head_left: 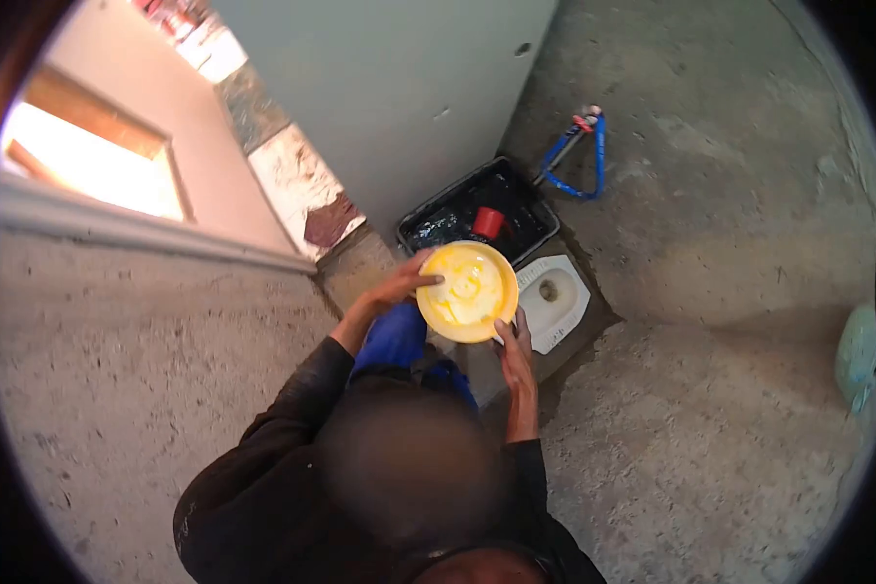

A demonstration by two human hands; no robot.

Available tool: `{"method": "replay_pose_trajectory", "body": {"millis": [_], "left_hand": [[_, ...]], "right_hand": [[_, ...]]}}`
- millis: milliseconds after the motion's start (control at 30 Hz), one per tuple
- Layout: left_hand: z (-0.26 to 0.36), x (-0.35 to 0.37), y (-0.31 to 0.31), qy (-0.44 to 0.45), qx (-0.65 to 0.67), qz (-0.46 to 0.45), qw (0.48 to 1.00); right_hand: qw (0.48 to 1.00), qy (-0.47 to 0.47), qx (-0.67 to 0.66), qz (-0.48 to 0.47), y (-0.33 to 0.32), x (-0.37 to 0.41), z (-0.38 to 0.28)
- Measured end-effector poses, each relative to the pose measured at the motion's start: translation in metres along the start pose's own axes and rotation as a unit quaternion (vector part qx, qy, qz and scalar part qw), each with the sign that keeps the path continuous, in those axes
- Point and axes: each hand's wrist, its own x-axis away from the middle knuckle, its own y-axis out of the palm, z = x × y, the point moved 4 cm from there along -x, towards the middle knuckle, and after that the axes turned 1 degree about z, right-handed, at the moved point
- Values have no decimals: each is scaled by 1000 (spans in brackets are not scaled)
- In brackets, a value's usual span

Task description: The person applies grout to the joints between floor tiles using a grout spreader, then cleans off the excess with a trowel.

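The rough concrete floor (360,268) carries a big black tub (433,222) near its far edge, by the foot of a smooth grey panel (389,88). The tub's long way runs up and to the right, on a slant. A white squat toilet pan (566,316) is set in the floor, just beside the near right side of the tub.

A round yellow basin (467,292) is held up between the two hands, in front of the person's body. It hides part of the tub and a bit of the pan's left edge. Its open side points up at the head, maybe tipped a little. It is round, so no side is longer. Pale, milky wet stuff with yellow swirls shows inside.

The left hand (409,282) is partly open and grips the left rim, with a digit reaching over onto the inside. The right hand (516,346) is partly open too, and it grips the lower right rim. Its thumb is on the rim, and the other fingers bend round the outside. I cannot see all the fingertips under the basin.

A looped blue hose (601,156) is near the tub's right end. A small red cup (488,223) is in the tub.
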Motion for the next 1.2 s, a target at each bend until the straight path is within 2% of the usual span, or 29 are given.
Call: {"method": "replay_pose_trajectory", "body": {"millis": [33, 67, 233, 300, 367, 400, 433, 500, 567, 633, 667, 800, 867, 933, 1000, 1100, 1133, 1167, 1200], "left_hand": [[-6, 7, -16, 51, 27, 20, 998], [-1, 21, -30, 63, 42, 57, 996], [-26, 79, -125, 38, 116, 187, 975], [-39, 98, -165, 47, 121, 233, 964], [-49, 114, -206, 90, 137, 325, 931], [-50, 129, -219, 54, 176, 355, 916], [-45, 136, -233, 59, 184, 364, 911], [-41, 149, -265, 74, 227, 453, 859], [-32, 148, -295, 86, 249, 464, 846], [-32, 138, -342, 118, 294, 499, 807], [-25, 133, -361, 105, 302, 514, 796], [-5, 102, -456, 131, 344, 504, 781], [14, 89, -494, 157, 317, 549, 757], [34, 80, -533, 168, 310, 554, 754], [52, 68, -568, 173, 250, 530, 792], [105, 69, -588, 109, 250, 558, 784], [101, 58, -607, 145, 165, 600, 770], [100, 50, -623, 142, 163, 601, 770], [98, 48, -637, 153, 95, 620, 764]], "right_hand": [[1000, -15, -7, -26, 17, -5, -6], [998, -27, -15, -56, 34, -10, -9], [993, 40, 52, -103, 86, -43, -7], [979, 83, 150, -109, 94, -57, 3], [967, 121, 194, -114, 104, -74, 17], [958, 128, 223, -129, 113, -81, 20], [948, 135, 251, -142, 122, -89, 23], [936, 137, 276, -171, 145, -109, 31], [923, 136, 310, -186, 182, -125, 27], [910, 131, 340, -198, 226, -145, 30], [902, 123, 360, -204, 248, -156, 32], [875, 104, 398, -255, 359, -191, 25], [872, 87, 392, -278, 408, -199, 16], [866, 46, 389, -310, 465, -205, -5], [871, 45, 382, -305, 504, -210, -25], [875, 45, 380, -297, 543, -218, -46], [871, 31, 387, -300, 551, -223, -50], [867, 18, 394, -304, 559, -226, -54], [871, 15, 386, -305, 568, -224, -56]]}}
